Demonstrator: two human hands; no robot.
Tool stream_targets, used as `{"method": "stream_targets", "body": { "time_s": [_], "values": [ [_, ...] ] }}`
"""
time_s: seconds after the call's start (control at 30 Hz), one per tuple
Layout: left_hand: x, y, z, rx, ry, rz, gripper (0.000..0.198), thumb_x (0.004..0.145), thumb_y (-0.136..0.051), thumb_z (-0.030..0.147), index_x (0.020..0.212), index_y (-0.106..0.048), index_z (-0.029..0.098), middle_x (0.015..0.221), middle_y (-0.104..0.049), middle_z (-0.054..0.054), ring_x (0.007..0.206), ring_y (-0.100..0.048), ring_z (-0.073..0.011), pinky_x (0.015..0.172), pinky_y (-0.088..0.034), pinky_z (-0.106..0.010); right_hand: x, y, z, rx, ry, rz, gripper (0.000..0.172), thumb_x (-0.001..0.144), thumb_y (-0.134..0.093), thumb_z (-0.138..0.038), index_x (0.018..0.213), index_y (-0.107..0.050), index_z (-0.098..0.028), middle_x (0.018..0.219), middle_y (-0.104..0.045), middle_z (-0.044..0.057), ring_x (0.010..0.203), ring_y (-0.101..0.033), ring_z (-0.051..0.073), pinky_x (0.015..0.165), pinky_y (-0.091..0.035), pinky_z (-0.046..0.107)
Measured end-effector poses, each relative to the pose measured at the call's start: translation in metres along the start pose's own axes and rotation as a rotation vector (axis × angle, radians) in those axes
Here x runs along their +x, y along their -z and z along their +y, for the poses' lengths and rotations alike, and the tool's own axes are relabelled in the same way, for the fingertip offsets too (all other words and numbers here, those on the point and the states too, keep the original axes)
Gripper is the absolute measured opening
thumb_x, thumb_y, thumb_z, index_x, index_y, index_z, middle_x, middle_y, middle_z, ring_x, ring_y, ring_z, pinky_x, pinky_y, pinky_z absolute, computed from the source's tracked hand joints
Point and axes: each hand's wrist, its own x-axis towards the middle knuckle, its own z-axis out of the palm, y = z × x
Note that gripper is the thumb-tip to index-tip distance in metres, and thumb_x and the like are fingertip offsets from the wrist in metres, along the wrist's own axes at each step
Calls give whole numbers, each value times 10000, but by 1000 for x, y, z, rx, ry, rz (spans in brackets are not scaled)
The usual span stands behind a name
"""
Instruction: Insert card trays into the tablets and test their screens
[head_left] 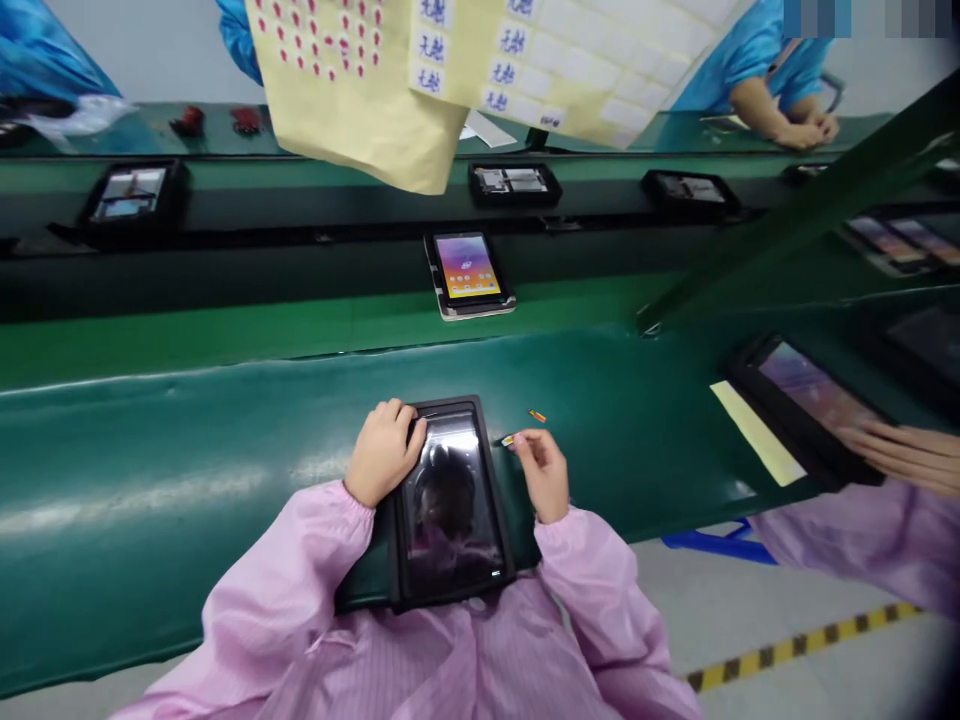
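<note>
A tablet (454, 500) with a dark, glossy screen lies in a black tray-like surround in front of me, its near end by my body. My left hand (384, 450) grips the upper left edge, fingers bent and thumb at the screen's border. To the right of the tablet, my right hand (541, 470) pinches a small white and yellow card-like piece (508, 440) between thumb and forefinger, a little above the table. Its exact kind is too small to make out. A small orange and dark piece (537, 415) lies on the green tabletop just beyond my right hand.
Ahead lies a tablet with a lit screen (469, 267). Black trays with devices (516, 182) sit on the dark strip beyond. A co-worker's hand (911, 450) touches another tablet (810, 390) at right, beside a yellow strip (757, 432). Yellow sheets (360, 110) hang overhead; a green post (787, 200) slants at right.
</note>
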Motion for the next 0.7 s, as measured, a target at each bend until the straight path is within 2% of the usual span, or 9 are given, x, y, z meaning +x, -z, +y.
{"method": "stream_targets", "body": {
  "time_s": [0.13,0.2,0.3,0.37,0.47,0.6,0.7],
  "values": [
    [7,9,2,-57,75,-95,371,974,-311,375,849,-585,159,891,-593,-101,865,-559,-240,836,-436,-372,23,34,7,-226,41,-6,288,770,-627,-528,726,-628,-243,776,-608,41,790,-526,221,820,-424,406],
    [13,18,-1,-124,121,-157,386,974,-307,386,802,-574,166,855,-603,-90,833,-577,-230,803,-436,-360,33,44,9,-318,53,2,297,723,-664,-538,785,-661,-247,812,-587,49,823,-506,239,855,-390,439],
    [19,36,-4,-305,138,-194,404,976,-308,398,796,-588,170,842,-623,-65,814,-593,-207,795,-427,-341,43,48,11,-411,67,37,352,730,-650,-532,943,-670,-253,926,-565,71,917,-488,267,912,-343,480],
    [19,50,-3,-455,100,-188,394,977,-328,403,820,-608,175,861,-631,-42,829,-593,-183,811,-419,-318,50,47,11,-443,73,32,322,746,-631,-524,921,-673,-257,934,-556,76,938,-474,275,922,-333,492],
    [13,68,5,-619,13,-185,369,974,-372,408,832,-624,180,843,-615,-15,804,-572,-145,774,-411,-278,62,43,12,-454,65,-5,282,722,-648,-529,756,-659,-250,841,-544,70,875,-469,270,899,-351,506],
    [0,82,18,-676,-100,-115,272,936,-492,385,829,-632,178,742,-552,4,689,-501,-111,661,-381,-246,77,43,10,-401,46,-95,345,639,-707,-570,589,-601,-245,714,-544,52,780,-500,250,857,-403,514],
    [-5,86,25,-695,-148,-39,195,884,-588,344,808,-635,171,712,-556,5,670,-494,-102,650,-389,-234,81,48,-2,-311,30,-179,405,628,-700,-624,596,-575,-240,673,-596,45,701,-559,223,774,-475,474]
  ]
}}
